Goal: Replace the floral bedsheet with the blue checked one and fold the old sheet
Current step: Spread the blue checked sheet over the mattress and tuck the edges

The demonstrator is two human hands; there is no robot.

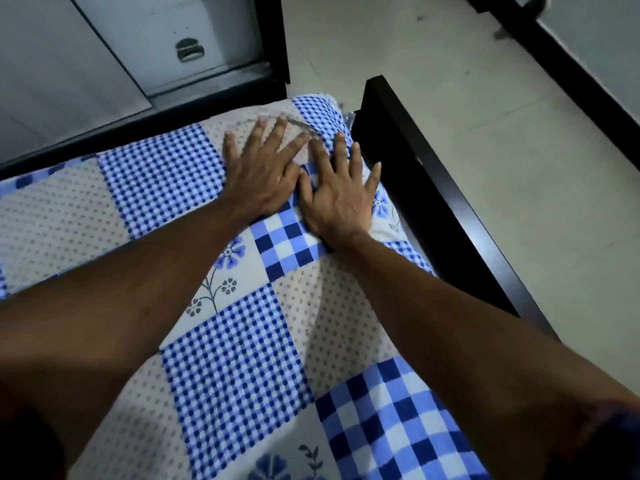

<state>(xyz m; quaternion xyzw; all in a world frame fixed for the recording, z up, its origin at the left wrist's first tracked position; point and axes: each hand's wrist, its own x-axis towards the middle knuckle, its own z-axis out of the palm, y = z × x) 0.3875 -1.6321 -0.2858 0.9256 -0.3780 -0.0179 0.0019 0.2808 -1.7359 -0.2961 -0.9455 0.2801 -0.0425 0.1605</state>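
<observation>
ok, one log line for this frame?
step: pressing sheet flat at corner | left hand: flat on blue-and-white checked patchwork bedsheet | right hand: flat beside it | black bed frame: right of hands

The picture is dim, with a cool bluish tone. The pale floor (pixel 485 161) is the brightest part, without hard glare. Soft shadows lie on the blue checked sheet (pixel 235 375) under the arms. Both lower corners are nearly black. The left hand (pixel 259 178) is slightly blurred at its fingertips (pixel 281 122). Straight lines bend near the edges.
</observation>
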